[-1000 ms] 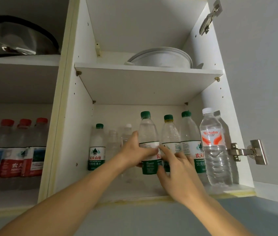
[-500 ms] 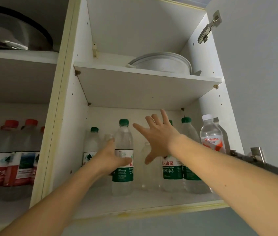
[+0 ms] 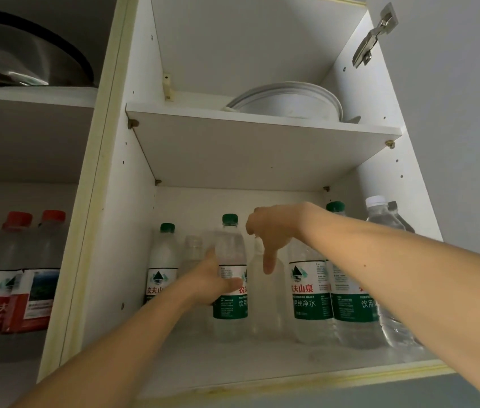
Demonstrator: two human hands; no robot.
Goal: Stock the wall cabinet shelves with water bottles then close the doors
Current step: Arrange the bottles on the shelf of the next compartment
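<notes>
Single head-worn wide-angle view, set below the wall cabinet [image 3: 109, 201] and tilted upward into its open compartments. Close range: both forearms enter from the bottom edge; lower shelf [image 3: 262, 366] underside-level, upper shelf [image 3: 262, 148] seen from beneath.

Upper shelf [image 3: 262, 148] roomy; bottles [image 3: 309, 293] crowded below
</notes>
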